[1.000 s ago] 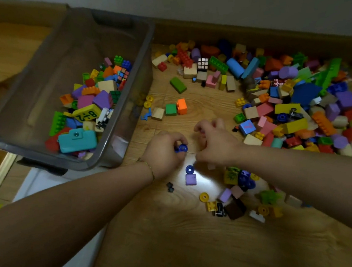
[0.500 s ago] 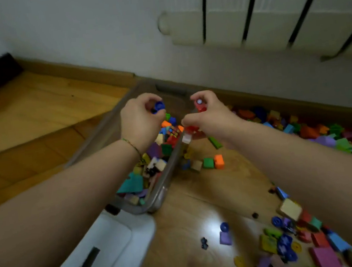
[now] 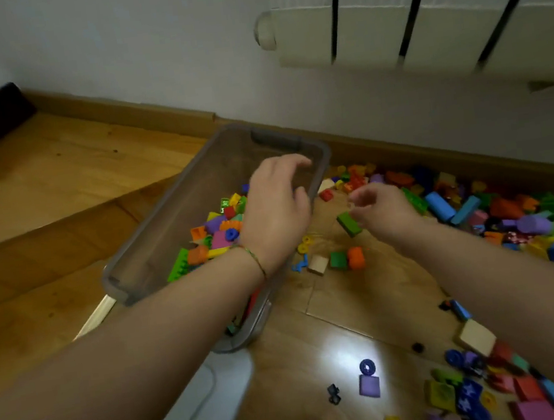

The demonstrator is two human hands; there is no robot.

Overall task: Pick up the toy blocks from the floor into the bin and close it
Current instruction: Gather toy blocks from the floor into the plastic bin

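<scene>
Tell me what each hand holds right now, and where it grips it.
Nothing shows in either. The left hand hangs open over the bin; the right hand is open too, its loosely spread fingers pinching no block.

The near corner of the translucent grey plastic bin (image 3: 177,201) is hidden by the left forearm (image 3: 146,348); the white plastic lid (image 3: 196,415) is cropped below.
</scene>
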